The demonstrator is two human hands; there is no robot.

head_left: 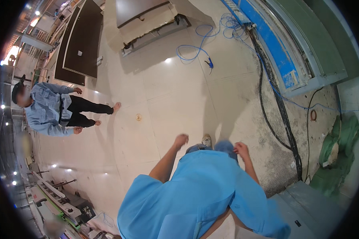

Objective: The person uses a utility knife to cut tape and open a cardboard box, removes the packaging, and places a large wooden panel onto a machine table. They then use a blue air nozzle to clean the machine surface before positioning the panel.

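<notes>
My left hand (182, 140) hangs in front of me at the left, slightly blurred, its fingers curled in with no object showing in them. My right hand (241, 149) is beside my right thigh, fingers loosely bent and a little apart, holding nothing that I can see. Between the hands are my blue shirt, my jeans and one shoe (206, 140) on the tiled floor (163, 103). Farther ahead lies a blue air blow gun (210, 63) on a coiled blue hose (190, 47). Neither hand touches it.
A person (52, 107) in a light blue jacket stands at the left near dark panels (81, 44). A cardboard-covered stack (147, 24) stands ahead. At the right are a blue-and-green machine (275, 44), black cables (278, 107) on the floor and green sacks (335, 159).
</notes>
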